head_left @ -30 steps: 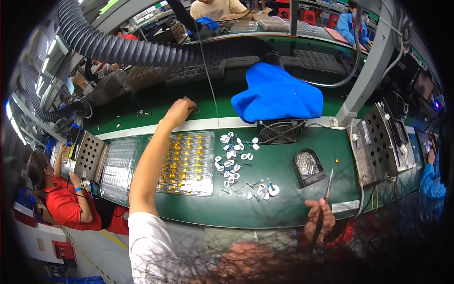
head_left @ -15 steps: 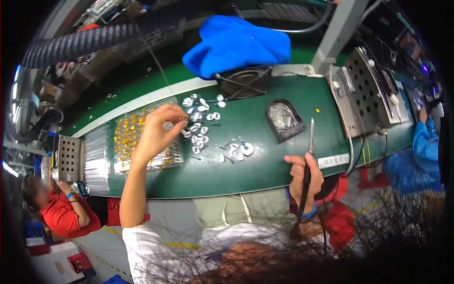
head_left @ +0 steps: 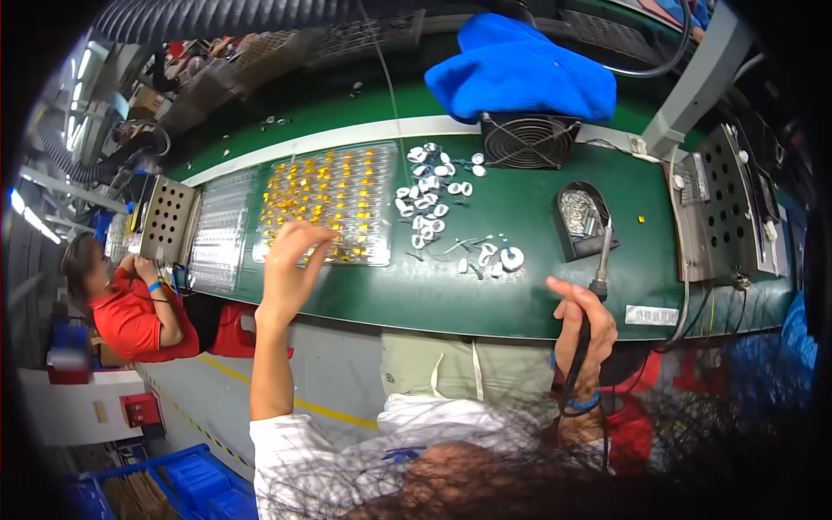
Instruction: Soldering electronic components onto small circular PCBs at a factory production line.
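My left hand hangs over the front edge of a clear plastic tray dotted with rows of small yellow pieces. Its thumb and fingertips are pinched together; whatever lies between them is too small to make out. My right hand grips a soldering iron like a pen, its metal tip pointing up and away beside a black dish. Between the hands lie a cluster of white ring-shaped parts with dark leads and a smaller group around a round white piece.
Behind the parts stands a black fan with a blue cloth draped on top. A perforated metal box sits at the right. Stacked clear trays lie left, near a person in red. A yellow bit lies by the dish.
My left hand has gone from the white parts to the yellow-dotted tray, still pinched. My right hand keeps hold of the soldering iron. The whole view has shifted, with the bench appearing farther right.
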A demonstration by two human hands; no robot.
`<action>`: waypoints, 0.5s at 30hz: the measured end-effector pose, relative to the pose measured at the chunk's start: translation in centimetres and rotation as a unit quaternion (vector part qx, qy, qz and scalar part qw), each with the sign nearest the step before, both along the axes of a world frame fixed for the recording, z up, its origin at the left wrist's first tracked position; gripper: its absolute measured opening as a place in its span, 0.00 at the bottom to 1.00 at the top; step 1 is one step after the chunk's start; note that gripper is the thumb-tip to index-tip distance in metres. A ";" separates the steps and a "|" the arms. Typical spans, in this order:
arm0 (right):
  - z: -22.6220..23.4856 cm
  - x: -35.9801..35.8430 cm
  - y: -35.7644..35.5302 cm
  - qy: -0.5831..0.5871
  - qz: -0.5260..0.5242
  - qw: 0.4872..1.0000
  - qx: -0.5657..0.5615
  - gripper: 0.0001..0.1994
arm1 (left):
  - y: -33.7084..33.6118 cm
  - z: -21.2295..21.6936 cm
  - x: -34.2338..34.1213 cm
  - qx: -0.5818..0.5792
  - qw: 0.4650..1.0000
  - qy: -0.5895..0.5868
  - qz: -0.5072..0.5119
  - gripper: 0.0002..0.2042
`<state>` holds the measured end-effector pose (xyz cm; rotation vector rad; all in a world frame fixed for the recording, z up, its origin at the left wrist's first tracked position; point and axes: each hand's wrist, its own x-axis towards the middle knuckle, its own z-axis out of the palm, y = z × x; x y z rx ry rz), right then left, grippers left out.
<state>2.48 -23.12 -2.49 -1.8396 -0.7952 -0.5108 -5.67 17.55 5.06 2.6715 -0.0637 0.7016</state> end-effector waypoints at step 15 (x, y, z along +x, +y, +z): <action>-0.7 0.9 2.0 -0.053 -0.005 0.998 0.019 0.11 | 0.9 0.1 -1.3 0.068 0.998 0.008 0.001 0.12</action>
